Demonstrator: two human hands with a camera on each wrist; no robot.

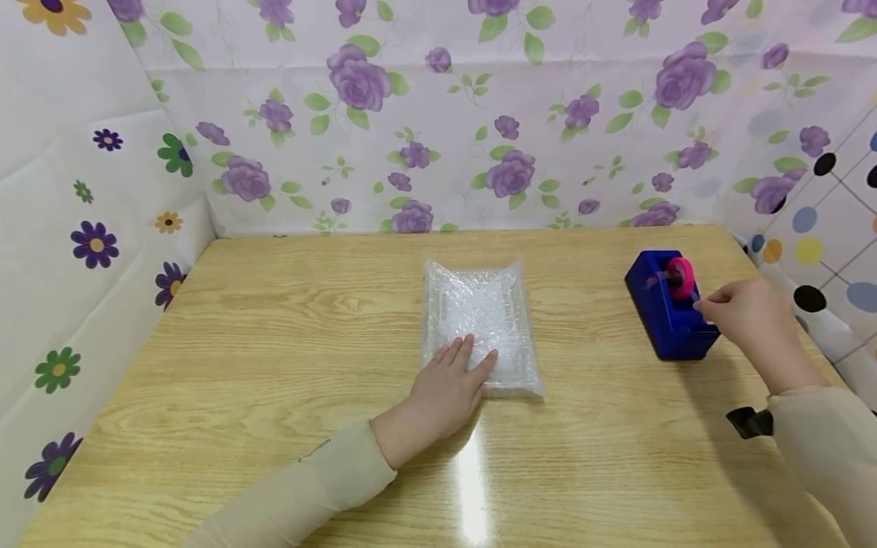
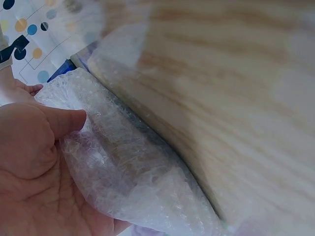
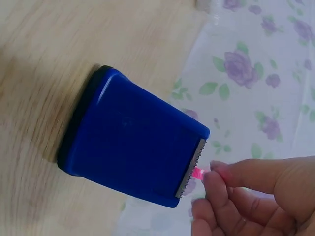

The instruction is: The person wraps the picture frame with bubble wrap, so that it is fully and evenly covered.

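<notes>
A flat package in clear bubble wrap [image 1: 483, 301] lies on the table, and its contents cannot be made out through the wrap. My left hand [image 1: 445, 388] rests on its near part with the fingers spread. Up close in the left wrist view, the thumb [image 2: 69, 121] lies against the bubble wrap [image 2: 133, 167]. To the right stands a blue tape dispenser [image 1: 674, 335] with a pink roll [image 1: 680, 278] in it. My right hand [image 1: 757, 316] is at its cutter end. Thumb and forefinger pinch the pink tape end [image 3: 198, 173] just past the toothed metal blade [image 3: 191, 168].
The wood-grain table [image 1: 288, 327] meets a flower-printed cloth [image 1: 438, 114] at the back. More printed cloth hangs at the left [image 1: 96, 190] and a dotted one [image 1: 829, 251] at the right, close beside the right hand. A dark strap end [image 1: 750, 422] sticks out at the right wrist.
</notes>
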